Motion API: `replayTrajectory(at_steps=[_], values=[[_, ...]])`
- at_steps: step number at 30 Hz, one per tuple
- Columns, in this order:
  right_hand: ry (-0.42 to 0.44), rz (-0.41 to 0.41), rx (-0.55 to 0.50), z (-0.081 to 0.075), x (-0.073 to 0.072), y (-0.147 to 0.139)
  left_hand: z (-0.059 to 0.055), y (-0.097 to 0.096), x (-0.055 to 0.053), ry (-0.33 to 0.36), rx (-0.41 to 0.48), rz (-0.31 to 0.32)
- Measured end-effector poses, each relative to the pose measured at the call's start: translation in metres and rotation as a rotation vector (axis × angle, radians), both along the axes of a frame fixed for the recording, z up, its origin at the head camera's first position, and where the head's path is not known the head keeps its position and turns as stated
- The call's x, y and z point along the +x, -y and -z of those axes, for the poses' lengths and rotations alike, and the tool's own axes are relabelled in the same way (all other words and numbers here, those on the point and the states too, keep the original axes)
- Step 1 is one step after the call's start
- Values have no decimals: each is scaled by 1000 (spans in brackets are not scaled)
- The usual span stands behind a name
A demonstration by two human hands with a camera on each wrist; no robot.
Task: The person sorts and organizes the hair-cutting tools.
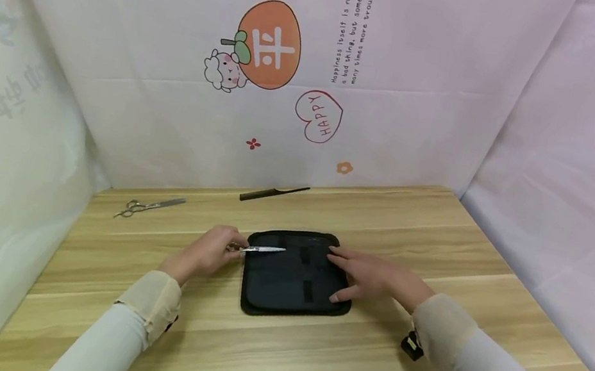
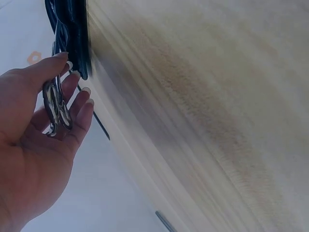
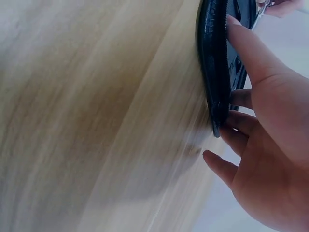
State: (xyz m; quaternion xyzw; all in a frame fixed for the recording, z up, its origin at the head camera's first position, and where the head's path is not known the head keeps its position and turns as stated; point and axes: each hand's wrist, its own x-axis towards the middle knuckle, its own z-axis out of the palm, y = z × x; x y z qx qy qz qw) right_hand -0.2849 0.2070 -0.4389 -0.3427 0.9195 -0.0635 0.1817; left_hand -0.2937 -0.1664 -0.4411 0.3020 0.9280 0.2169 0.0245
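Observation:
A black zippered case (image 1: 282, 283) lies flat on the wooden table, its inside facing up with dark strap loops. My left hand (image 1: 212, 252) is at its left edge and pinches a pair of silver scissors (image 1: 266, 249) by the finger rings; the blades point right, over the case. In the left wrist view the scissors' rings (image 2: 57, 107) lie between thumb and fingers. My right hand (image 1: 367, 278) rests at the right side of the case, fingers spread. The right wrist view shows its thumb on the zippered rim (image 3: 219, 58) and other fingers near the case's end.
Another pair of scissors (image 1: 150, 206), with a broader blade, lies at the back left of the table (image 1: 269, 363). A black tail comb (image 1: 273, 193) lies near the back edge. Printed white cloth (image 1: 399, 130) hangs behind and along both sides.

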Motion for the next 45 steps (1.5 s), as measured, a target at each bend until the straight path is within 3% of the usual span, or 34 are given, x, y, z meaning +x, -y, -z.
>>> replayTrajectory(at_steps=[15, 29, 40, 45], values=[[18, 8, 24, 0, -3, 5, 3, 5, -8, 2, -15, -43], [25, 18, 15, 0, 0, 5, 4, -7, -17, -33, -21, 19], [28, 22, 10, 0, 0, 4, 3, 9, -18, -10, -33, -59], [24, 16, 15, 1, 0, 5, 5, 13, -19, 1, -35, -55]])
